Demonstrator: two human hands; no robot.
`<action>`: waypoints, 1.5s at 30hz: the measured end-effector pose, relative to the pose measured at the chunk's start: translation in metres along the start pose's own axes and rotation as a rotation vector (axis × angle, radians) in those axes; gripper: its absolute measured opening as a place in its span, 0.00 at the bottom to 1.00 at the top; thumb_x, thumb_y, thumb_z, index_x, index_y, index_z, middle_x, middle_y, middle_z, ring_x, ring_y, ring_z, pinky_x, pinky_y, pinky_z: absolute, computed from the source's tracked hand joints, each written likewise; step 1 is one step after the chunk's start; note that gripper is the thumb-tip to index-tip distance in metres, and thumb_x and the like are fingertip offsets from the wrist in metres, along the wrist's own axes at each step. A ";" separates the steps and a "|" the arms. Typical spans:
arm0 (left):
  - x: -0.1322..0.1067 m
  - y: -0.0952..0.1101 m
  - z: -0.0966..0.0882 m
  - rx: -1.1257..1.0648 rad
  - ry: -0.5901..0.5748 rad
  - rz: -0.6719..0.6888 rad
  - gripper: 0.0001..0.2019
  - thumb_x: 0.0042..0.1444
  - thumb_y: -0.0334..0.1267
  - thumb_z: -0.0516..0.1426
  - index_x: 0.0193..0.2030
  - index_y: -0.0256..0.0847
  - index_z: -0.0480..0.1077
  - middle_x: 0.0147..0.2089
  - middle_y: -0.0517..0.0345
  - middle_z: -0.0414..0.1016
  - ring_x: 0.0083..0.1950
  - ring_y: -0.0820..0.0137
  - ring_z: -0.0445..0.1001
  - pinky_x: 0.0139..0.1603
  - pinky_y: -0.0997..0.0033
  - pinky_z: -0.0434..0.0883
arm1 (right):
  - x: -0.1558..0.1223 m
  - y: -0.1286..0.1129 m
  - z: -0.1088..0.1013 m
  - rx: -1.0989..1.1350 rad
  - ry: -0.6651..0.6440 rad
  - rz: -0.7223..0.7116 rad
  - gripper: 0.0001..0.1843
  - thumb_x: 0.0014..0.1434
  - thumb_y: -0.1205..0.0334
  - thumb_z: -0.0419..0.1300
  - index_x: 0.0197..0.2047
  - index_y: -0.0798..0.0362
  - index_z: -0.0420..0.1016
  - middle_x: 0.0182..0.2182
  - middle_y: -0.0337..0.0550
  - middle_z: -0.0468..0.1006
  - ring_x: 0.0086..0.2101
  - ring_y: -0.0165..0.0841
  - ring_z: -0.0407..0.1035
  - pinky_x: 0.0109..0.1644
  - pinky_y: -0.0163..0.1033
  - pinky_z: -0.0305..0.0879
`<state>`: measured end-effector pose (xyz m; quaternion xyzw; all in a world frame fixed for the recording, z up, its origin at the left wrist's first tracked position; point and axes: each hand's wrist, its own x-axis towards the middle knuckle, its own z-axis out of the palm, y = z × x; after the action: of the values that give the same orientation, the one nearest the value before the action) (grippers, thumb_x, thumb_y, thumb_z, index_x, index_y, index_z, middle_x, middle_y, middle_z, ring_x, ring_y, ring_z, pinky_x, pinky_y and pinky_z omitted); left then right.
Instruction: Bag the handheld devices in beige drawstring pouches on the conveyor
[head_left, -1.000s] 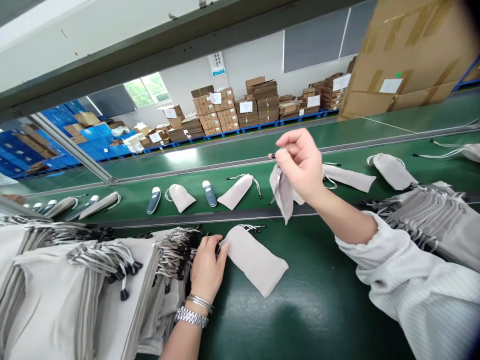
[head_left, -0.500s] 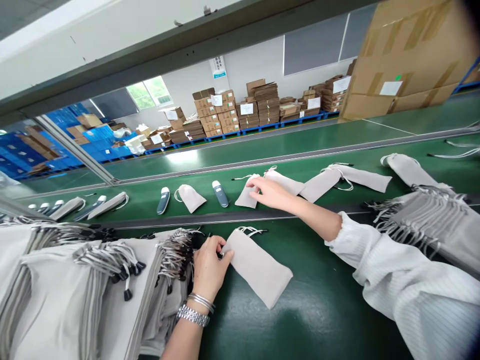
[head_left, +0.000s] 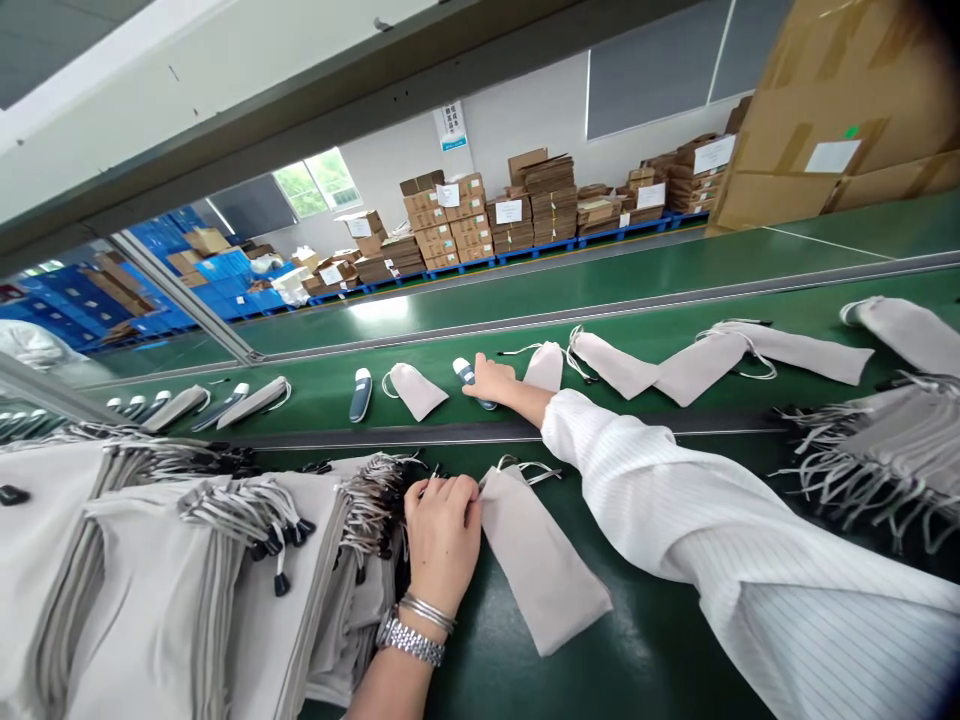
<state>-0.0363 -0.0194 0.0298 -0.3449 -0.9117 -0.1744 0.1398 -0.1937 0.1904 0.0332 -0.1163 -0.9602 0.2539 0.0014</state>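
Note:
A light grey drawstring pouch (head_left: 544, 560) lies slantwise on the green work surface, its cords at the far end. My left hand (head_left: 444, 540), fingers curled, grips its upper left edge; the fingertips are partly hidden. Farther out on the belt, my right hand (head_left: 495, 384) has its fingers closed around a dark blue oblong device with a white end (head_left: 463, 370). Just right of that hand rests a small pouch (head_left: 545, 366). On its left lie a further pouch (head_left: 417, 391) and a similar blue device (head_left: 361, 396).
Thick stacks of grey pouches (head_left: 157, 570) with black-tipped cords stand at left, another pile (head_left: 892, 440) at right. More pouches (head_left: 619, 365) line the green belt (head_left: 315, 370). A metal rail (head_left: 450, 434) separates belt and work surface. Cartons (head_left: 454, 220) stand behind.
My right hand has moved left from the small pouch to the blue device and closed on it. My left hand stays at the pouch's edge, its fingers more curled. The view has shifted.

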 end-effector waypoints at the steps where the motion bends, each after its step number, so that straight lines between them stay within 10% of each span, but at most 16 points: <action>1: 0.000 0.000 -0.001 -0.043 -0.009 0.005 0.08 0.56 0.25 0.53 0.33 0.44 0.64 0.32 0.62 0.72 0.39 0.63 0.70 0.57 0.53 0.56 | 0.000 0.002 0.000 0.021 -0.008 0.003 0.30 0.55 0.54 0.62 0.56 0.60 0.60 0.50 0.63 0.75 0.48 0.51 0.72 0.45 0.45 0.66; 7: -0.002 0.000 -0.014 -0.531 -0.081 -0.033 0.04 0.62 0.35 0.53 0.34 0.43 0.64 0.35 0.60 0.69 0.39 0.65 0.67 0.44 0.66 0.63 | -0.028 0.018 -0.020 0.254 0.034 -0.054 0.21 0.57 0.55 0.59 0.51 0.56 0.62 0.46 0.55 0.76 0.44 0.43 0.73 0.41 0.40 0.68; 13: 0.001 0.005 -0.023 -0.872 -0.036 -0.096 0.07 0.59 0.38 0.59 0.32 0.41 0.67 0.31 0.61 0.64 0.34 0.70 0.63 0.36 0.71 0.61 | -0.114 0.019 -0.046 0.763 0.064 -0.313 0.31 0.62 0.44 0.55 0.60 0.46 0.47 0.41 0.41 0.75 0.23 0.29 0.69 0.23 0.35 0.65; 20: -0.002 0.013 -0.029 -1.037 0.236 -0.120 0.07 0.54 0.34 0.64 0.30 0.42 0.68 0.38 0.58 0.65 0.44 0.67 0.66 0.46 0.71 0.64 | -0.173 0.016 -0.058 0.760 -0.437 -0.539 0.24 0.69 0.43 0.46 0.50 0.53 0.69 0.36 0.40 0.76 0.15 0.18 0.58 0.21 0.30 0.55; 24: -0.001 0.005 -0.034 -1.035 0.286 -0.182 0.08 0.53 0.34 0.65 0.29 0.41 0.69 0.41 0.57 0.66 0.47 0.68 0.67 0.46 0.73 0.66 | -0.183 0.014 -0.077 0.721 -0.690 -0.551 0.22 0.65 0.52 0.57 0.59 0.53 0.65 0.26 0.32 0.69 0.20 0.22 0.56 0.23 0.28 0.53; 30: 0.005 -0.004 -0.049 -1.377 0.399 -0.401 0.13 0.55 0.42 0.65 0.31 0.40 0.65 0.33 0.63 0.60 0.22 0.82 0.51 0.19 0.82 0.49 | -0.219 0.019 -0.135 1.049 -0.400 -0.552 0.11 0.62 0.53 0.59 0.42 0.49 0.65 0.20 0.28 0.51 0.19 0.23 0.45 0.20 0.28 0.47; 35: -0.003 0.007 -0.024 -1.122 0.107 -0.309 0.10 0.64 0.47 0.56 0.40 0.43 0.69 0.33 0.61 0.62 0.25 0.77 0.56 0.22 0.79 0.55 | -0.228 0.021 -0.150 1.205 -0.073 -0.542 0.11 0.62 0.52 0.58 0.42 0.47 0.64 0.21 0.28 0.46 0.19 0.23 0.41 0.25 0.34 0.64; 41: -0.008 0.015 0.002 -0.483 -0.252 -0.043 0.06 0.62 0.37 0.56 0.45 0.44 0.71 0.53 0.53 0.67 0.38 0.69 0.70 0.40 0.67 0.68 | -0.175 0.044 -0.137 1.062 0.500 -0.729 0.10 0.63 0.52 0.57 0.45 0.47 0.64 0.22 0.29 0.55 0.20 0.26 0.53 0.42 0.43 0.73; 45: -0.006 0.018 -0.002 -0.429 -0.370 0.010 0.04 0.62 0.33 0.54 0.38 0.43 0.70 0.49 0.57 0.69 0.43 0.68 0.72 0.44 0.67 0.67 | -0.138 0.064 -0.119 0.677 0.452 -0.776 0.25 0.63 0.59 0.56 0.62 0.47 0.56 0.43 0.43 0.73 0.35 0.32 0.70 0.46 0.46 0.72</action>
<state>-0.0191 -0.0115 0.0335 -0.3968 -0.8622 -0.2970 -0.1044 -0.0383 0.2716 0.1129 0.2007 -0.7733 0.4976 0.3378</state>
